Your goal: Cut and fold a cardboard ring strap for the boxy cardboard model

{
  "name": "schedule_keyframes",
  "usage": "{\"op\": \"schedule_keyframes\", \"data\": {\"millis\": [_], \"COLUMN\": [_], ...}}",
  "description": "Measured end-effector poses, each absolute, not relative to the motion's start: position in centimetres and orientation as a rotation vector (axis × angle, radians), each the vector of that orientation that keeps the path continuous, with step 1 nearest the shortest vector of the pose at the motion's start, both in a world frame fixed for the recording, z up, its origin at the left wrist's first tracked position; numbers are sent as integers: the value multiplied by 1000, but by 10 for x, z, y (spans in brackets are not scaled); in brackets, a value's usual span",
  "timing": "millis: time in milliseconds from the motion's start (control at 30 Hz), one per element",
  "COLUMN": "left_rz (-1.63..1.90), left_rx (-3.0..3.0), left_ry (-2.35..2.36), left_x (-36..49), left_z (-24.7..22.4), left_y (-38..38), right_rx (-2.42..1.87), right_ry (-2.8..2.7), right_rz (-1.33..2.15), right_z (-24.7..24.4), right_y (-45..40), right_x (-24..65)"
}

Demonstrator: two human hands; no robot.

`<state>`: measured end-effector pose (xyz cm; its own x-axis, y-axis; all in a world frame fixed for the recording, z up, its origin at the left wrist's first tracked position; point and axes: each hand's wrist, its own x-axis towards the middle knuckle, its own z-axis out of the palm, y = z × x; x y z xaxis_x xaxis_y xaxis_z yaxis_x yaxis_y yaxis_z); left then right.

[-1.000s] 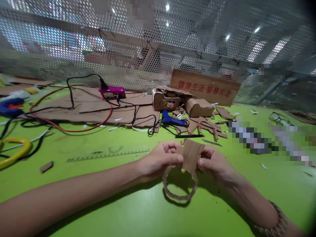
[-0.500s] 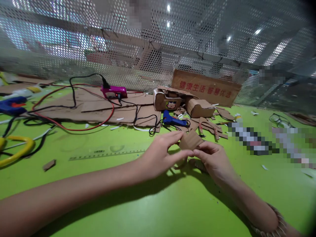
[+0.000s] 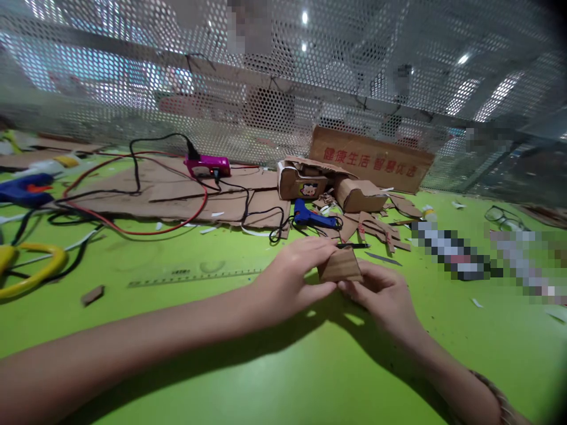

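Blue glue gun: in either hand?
No, the blue glue gun lies beside cardboard scraps; the left hand and right hand hold a cardboard piece.

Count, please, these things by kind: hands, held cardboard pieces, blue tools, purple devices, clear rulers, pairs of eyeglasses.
Hands, left hand and right hand: 2
Held cardboard piece: 1
Blue tools: 2
Purple device: 1
Clear ruler: 1
Pair of eyeglasses: 1
Total: 8

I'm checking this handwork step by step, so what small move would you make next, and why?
I'd probably tilt the cardboard piece a little to check its far side. The left hand and the right hand hold it from either side, so it should turn steadily, and only the face towards the camera shows clearly.
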<state>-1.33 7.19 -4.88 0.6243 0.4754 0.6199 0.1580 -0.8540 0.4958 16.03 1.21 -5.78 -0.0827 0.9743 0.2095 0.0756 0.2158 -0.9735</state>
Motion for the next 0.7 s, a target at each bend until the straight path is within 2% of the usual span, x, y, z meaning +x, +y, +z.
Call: {"op": "schedule_keyframes", "data": {"millis": [200,333,700], "left_rz": [1053,1118,1353], "left_rx": [2729,2831,3032], "left_ry": [517,500,210], "left_x": [-16,-14,-13], "left_z": [-51,-61,-58], "left_y": [81,82,82], "right_rx": [-1125,-1304,-1302], "right_ry": [-1486,-1311,-1237], "right_rz": [944,1044,1126], "right_z": [-48,-46,-45], "right_y": [11,13,14], "right_x": [169,165,168]}}
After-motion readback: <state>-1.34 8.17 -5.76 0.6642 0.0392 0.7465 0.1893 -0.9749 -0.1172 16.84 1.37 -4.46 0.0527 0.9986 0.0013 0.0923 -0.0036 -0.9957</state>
